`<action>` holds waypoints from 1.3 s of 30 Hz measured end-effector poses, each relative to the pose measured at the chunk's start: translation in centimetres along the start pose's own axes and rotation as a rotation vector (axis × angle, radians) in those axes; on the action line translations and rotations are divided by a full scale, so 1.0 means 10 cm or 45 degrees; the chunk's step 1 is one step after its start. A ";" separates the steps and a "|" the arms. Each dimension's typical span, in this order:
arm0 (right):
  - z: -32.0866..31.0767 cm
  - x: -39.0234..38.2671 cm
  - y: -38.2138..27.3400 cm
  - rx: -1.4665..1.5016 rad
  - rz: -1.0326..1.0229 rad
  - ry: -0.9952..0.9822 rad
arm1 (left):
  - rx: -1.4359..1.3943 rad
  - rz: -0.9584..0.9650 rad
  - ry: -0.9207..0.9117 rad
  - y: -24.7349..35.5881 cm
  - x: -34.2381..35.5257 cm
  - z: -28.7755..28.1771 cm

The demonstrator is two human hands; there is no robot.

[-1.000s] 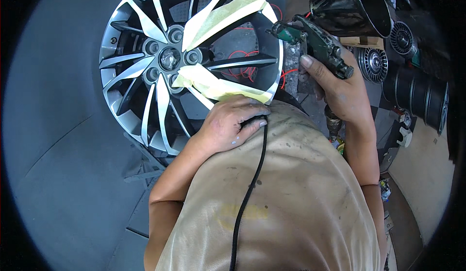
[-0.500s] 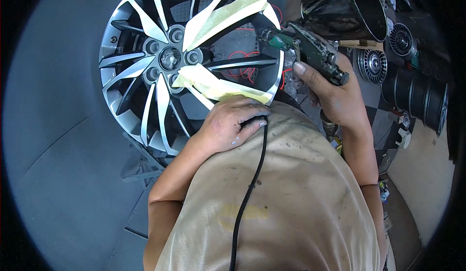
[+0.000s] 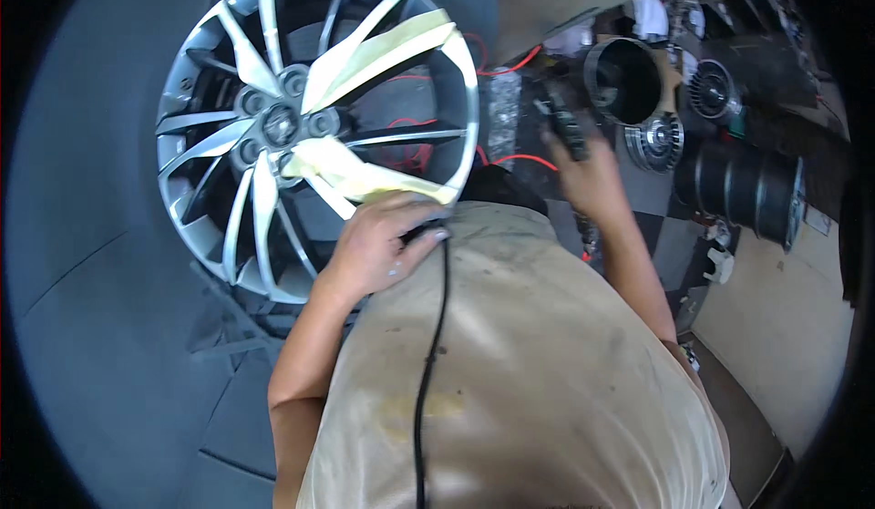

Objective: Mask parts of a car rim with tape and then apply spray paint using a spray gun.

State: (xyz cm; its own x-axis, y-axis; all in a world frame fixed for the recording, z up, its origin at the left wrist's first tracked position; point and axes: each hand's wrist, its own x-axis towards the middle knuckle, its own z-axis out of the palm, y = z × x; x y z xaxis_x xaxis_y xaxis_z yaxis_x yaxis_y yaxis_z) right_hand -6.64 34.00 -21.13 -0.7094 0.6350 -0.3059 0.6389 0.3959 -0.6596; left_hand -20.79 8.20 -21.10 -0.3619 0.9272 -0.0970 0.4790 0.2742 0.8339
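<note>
Right hand [image 3: 592,176] grips a spray gun [image 3: 569,131], upper right; left hand [image 3: 381,243] curls mid-frame by the wheel [image 3: 281,126], hold unclear.

Dark fisheye edges, right hand [image 3: 591,179] seemingly motion-blurred

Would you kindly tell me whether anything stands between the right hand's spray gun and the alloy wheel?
Nothing visible stands between the spray gun and the alloy wheel; the red hose showing in that gap appears to run lower down.
</note>
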 end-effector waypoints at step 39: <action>-0.04 0.13 2.07 -0.873 -1.528 -1.771 | -0.135 -1.264 1.741 2.81 -0.13 5.07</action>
State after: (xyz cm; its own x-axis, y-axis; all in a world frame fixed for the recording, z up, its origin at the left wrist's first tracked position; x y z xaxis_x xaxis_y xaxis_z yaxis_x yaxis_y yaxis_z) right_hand 5.83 43.29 -34.90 -0.2759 -0.8540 -0.4411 -0.5259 0.5182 -0.6745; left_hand 33.70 27.69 -25.10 -0.8715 -0.4784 -0.1081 -0.3726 0.5024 0.7802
